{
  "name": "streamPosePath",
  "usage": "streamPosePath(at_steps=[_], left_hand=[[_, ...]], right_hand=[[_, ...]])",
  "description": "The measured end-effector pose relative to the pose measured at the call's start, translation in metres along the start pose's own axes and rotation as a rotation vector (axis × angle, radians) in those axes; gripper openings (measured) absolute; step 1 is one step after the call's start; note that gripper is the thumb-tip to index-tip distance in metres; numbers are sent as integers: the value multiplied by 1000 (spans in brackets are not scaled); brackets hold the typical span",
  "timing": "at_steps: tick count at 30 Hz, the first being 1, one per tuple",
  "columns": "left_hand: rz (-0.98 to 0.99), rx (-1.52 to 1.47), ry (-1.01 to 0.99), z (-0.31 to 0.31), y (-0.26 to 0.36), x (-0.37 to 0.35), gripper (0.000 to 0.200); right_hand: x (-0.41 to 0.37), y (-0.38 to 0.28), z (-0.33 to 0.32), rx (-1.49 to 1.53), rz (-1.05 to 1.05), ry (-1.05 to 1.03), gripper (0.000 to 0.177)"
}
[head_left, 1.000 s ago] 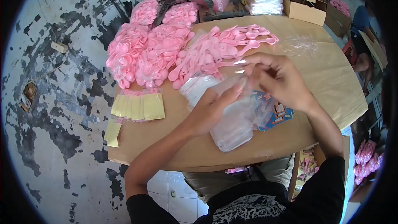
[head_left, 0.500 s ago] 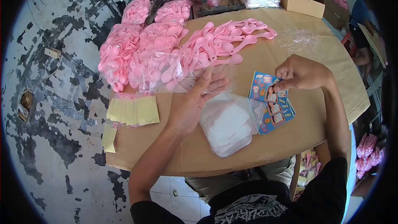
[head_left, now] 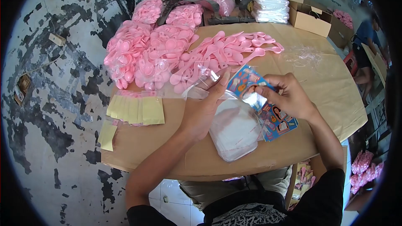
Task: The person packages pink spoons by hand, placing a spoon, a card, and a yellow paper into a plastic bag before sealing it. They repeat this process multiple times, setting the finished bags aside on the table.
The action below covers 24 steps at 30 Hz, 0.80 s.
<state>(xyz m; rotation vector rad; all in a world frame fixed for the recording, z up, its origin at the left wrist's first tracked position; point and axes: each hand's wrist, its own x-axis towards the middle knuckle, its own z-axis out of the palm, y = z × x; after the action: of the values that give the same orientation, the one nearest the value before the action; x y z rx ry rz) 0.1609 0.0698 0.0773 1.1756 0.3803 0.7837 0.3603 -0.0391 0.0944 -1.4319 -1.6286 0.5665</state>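
Observation:
My left hand (head_left: 202, 111) is closed on the edge of a clear plastic bag (head_left: 193, 92), which stretches left over the pink spoons. Between thumb and fingers of my right hand (head_left: 292, 97) is a blue printed card (head_left: 244, 79), tilted, its far end right at the bag's mouth by my left fingertips. Below both hands lies a stack of clear bags (head_left: 235, 136). More blue cards (head_left: 281, 126) lie fanned out at its right, partly under my right hand. A loose heap of pink spoons (head_left: 226, 48) spreads beyond my hands.
Bulging bags of pink spoons (head_left: 130, 54) stand at the table's far left. Small packets with yellow cards (head_left: 136, 109) lie in rows at the left. Wrapped plastic stacks (head_left: 271, 9) and an open cardboard box (head_left: 310, 20) line the back. Another person (head_left: 365, 42) is at the far right.
My right hand has lifted a blue card from the pile and brought it left to the bag. My left hand still holds the bag, now with its fingers closer together.

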Motion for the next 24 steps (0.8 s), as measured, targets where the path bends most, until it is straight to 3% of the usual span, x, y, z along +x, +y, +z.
streamPosePath(at_steps=[3,6,12,13,15,18,19,22,24], left_hand=[[29,58,-48,-2,-4,1,40],[-20,124,-109,3,-6,-2,43],[202,238,-192,23,-9,-12,55],[175,97,-220,22,-6,-11,54],[116,-186,-276,17,3,-8,53],[237,-149,-347,12,7,-6,51],[163,-217,-283,15,9,-7,59],[382,203,-455,12,2,-8,69],[286,272,-430,8,6,-11,63]], right_hand=[[-1,-9,-1,-57,20,-98,17],[-4,0,10,120,-21,-54,18],[-4,7,33,265,-103,89,20],[-4,6,33,268,-95,82,20],[-7,-9,24,258,40,22,19],[-7,-42,18,437,238,-26,17],[-7,-41,18,434,204,-26,17],[-2,-19,28,438,48,-8,17],[6,0,30,340,-104,-33,14]])
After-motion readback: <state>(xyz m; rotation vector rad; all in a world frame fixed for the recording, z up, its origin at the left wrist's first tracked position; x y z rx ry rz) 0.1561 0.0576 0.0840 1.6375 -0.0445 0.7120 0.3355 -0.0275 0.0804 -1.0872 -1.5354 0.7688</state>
